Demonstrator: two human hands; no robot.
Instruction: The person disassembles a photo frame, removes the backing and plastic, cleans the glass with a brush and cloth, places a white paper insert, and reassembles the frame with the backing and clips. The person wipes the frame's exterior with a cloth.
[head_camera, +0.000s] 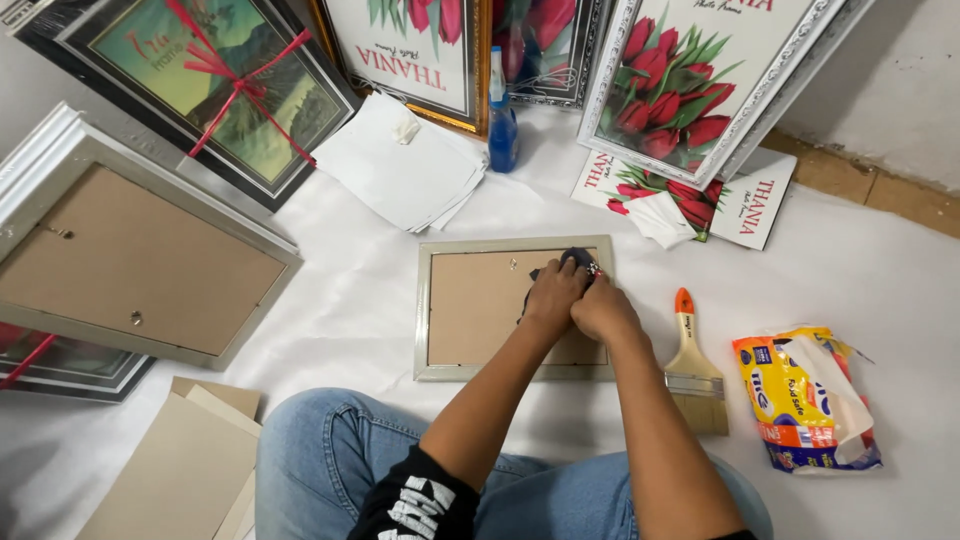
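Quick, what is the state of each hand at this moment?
Left hand: closed on a dark tool, over the silver picture frame's brown backing board.
Right hand: closed beside the left hand; what it holds cannot be told.

I count near my hands: one face-down frame (470, 310), one paintbrush (692, 372), one spray bottle (501, 115), one plastic packet (806, 398).

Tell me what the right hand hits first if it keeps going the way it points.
The right hand points up-left at the dark tool on the frame. Beyond that, probably the blue bottle, though depth is unclear.
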